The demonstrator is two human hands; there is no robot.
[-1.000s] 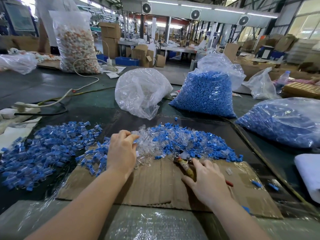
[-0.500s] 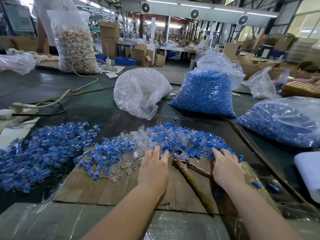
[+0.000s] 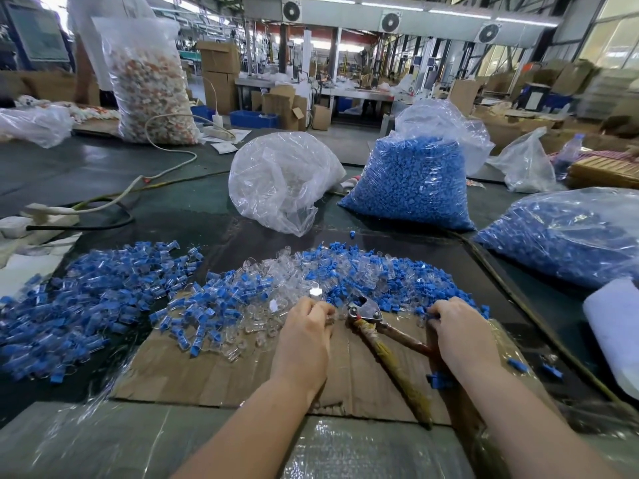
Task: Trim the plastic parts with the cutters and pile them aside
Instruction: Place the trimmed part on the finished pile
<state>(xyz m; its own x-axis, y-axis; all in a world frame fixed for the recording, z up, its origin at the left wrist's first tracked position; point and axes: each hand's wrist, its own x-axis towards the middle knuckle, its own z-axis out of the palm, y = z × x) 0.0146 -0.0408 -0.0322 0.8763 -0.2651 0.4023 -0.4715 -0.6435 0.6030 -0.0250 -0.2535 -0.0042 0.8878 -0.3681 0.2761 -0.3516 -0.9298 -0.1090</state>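
Note:
A wide heap of clear and blue plastic parts (image 3: 345,271) lies across the far edge of a cardboard sheet (image 3: 224,375). A second, mostly blue pile (image 3: 86,299) sits to the left. The cutters (image 3: 364,311) lie on the cardboard between my hands, jaws toward the heap, with two worn handles running back toward me. My left hand (image 3: 304,340) has its fingers curled into clear parts at the heap's near edge, just left of the cutter jaws. My right hand (image 3: 460,335) curls its fingers into blue parts at the heap's right end, its palm over one cutter handle.
Behind the heap stand a crumpled clear bag (image 3: 283,181) and a full bag of blue parts (image 3: 411,184); another blue-filled bag (image 3: 570,236) lies at the right. A power strip and cables (image 3: 52,212) lie at the left, a white block (image 3: 615,326) at the right edge.
My right hand let go of the cutters, which now lie on the cardboard. Both hands moved to the heap's near edge, and their straight fingers have curled into the parts.

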